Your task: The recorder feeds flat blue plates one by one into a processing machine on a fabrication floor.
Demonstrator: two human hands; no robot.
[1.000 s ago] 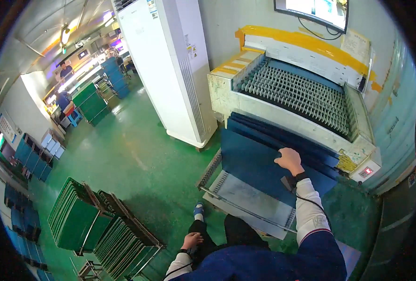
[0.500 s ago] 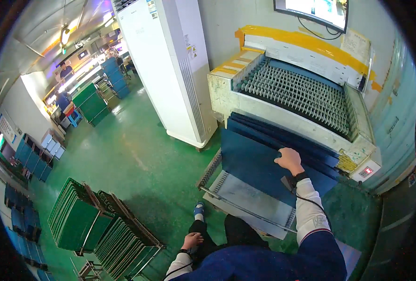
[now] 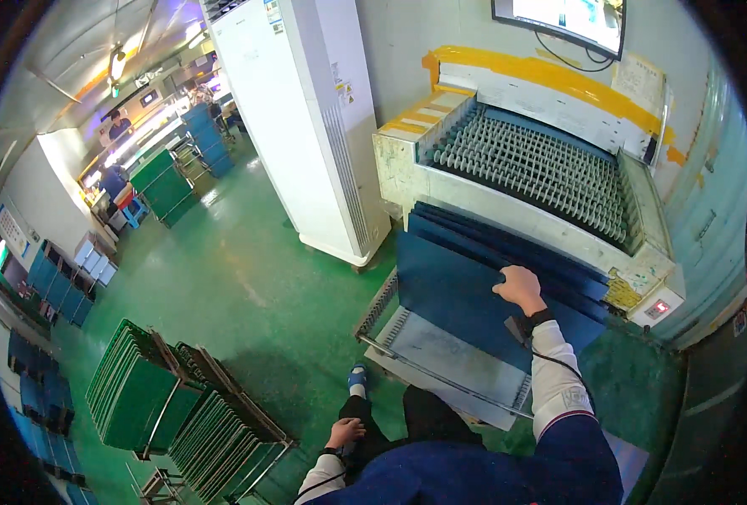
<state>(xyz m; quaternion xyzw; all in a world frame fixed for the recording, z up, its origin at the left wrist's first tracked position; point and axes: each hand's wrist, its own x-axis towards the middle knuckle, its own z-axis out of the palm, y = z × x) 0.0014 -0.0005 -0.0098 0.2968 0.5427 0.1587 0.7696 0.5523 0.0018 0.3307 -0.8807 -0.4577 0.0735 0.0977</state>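
Note:
My right hand (image 3: 521,289) is closed over the upper edge of a dark blue panel (image 3: 453,282), the front one of several standing upright in a slotted rack (image 3: 382,310). Behind it, more blue panels (image 3: 508,246) lean close together. The rack has a pale grey base (image 3: 441,348) and toothed side rails. My left hand (image 3: 345,432) lies on my thigh, fingers loosely bent, with nothing visible in it.
Beyond the rack stands a machine (image 3: 525,168) with a bed of roller discs. A tall white cabinet unit (image 3: 298,126) rises to its left. Racks of green panels (image 3: 138,387) stand at lower left. People (image 3: 117,181) work in the far left background.

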